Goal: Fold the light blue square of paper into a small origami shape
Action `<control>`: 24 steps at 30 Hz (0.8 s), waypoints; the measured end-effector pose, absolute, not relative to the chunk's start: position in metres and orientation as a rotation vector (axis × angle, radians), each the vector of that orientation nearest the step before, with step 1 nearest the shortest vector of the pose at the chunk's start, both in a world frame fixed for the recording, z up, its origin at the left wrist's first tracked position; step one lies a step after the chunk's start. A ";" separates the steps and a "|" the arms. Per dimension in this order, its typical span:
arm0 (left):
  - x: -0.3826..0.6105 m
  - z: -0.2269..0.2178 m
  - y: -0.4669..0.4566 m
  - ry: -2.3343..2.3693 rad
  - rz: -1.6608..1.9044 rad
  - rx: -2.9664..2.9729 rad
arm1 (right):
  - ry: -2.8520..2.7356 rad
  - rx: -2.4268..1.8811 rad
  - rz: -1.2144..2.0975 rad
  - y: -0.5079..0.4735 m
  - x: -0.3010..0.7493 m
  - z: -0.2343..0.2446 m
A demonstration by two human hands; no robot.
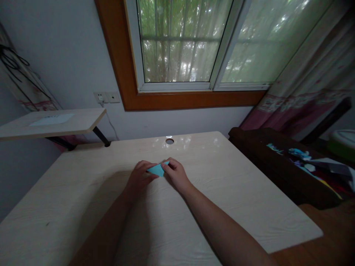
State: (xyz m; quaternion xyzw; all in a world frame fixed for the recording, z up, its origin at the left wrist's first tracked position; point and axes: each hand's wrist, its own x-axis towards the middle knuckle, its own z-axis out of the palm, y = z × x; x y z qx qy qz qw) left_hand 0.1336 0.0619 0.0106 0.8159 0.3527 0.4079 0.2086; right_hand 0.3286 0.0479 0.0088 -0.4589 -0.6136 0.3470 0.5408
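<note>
Head view, and here's the turquoise paper [156, 170], right between two hands at the counter [235, 199], long axis running crosswise, right end angled farther out! Left hand [140, 175] grips one end, right hand [174, 171] pinches the other; neither's nearer. Off right, a green-sided thing [342, 144], maybe a container; contents, I can't tell.

Pale wall [72, 55] stood in dimness; daylight came through the sliding window [183, 51], green blurred behind it, orange-brown wooden frame [194, 100] around. Double socket [107, 97] sat left of the frame. Patterned curtain [313, 70], pink-red lower down, hung at right. Light wood-grain desk [235, 207] caught reflections near its far edge. Raised shelf [83, 123] stood on black legs, left. Dark brown furniture [249, 144] flanked the desk's right; brown floor [330, 218] showed below.
</note>
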 end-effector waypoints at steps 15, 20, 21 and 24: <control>0.134 0.015 0.058 0.987 1.126 2.218 | -1.540 -1.067 0.798 0.047 0.328 0.011; 0.136 0.018 0.056 1.075 1.100 2.188 | -1.531 -1.016 0.852 0.045 0.327 0.015; 0.136 0.018 0.056 1.117 1.100 2.192 | -1.533 -1.007 0.875 0.044 0.328 0.016; 0.135 0.019 0.056 1.232 1.108 2.201 | -1.506 -0.986 0.984 0.043 0.327 0.015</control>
